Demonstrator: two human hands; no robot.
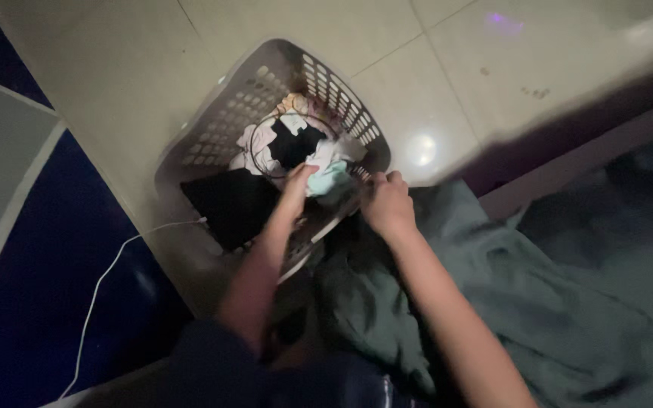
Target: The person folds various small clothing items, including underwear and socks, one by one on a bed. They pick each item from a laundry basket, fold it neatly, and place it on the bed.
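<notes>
A grey perforated laundry basket (221,121) stands on the tiled floor, holding mixed clothes in black, white and pink. My left hand (296,185) reaches into the basket and grips a pale blue-white garment (330,177). My right hand (387,204) is at the basket's near rim, fingers curled on the same bundle of cloth. A dark green garment (387,302) hangs from the basket's edge toward me and spreads over the bed.
A grey-green blanket (568,302) covers the bed at the right. A white cable (107,272) runs along the floor at the left beside a dark blue wall or panel (39,302). Pale floor tiles (417,68) lie beyond the basket.
</notes>
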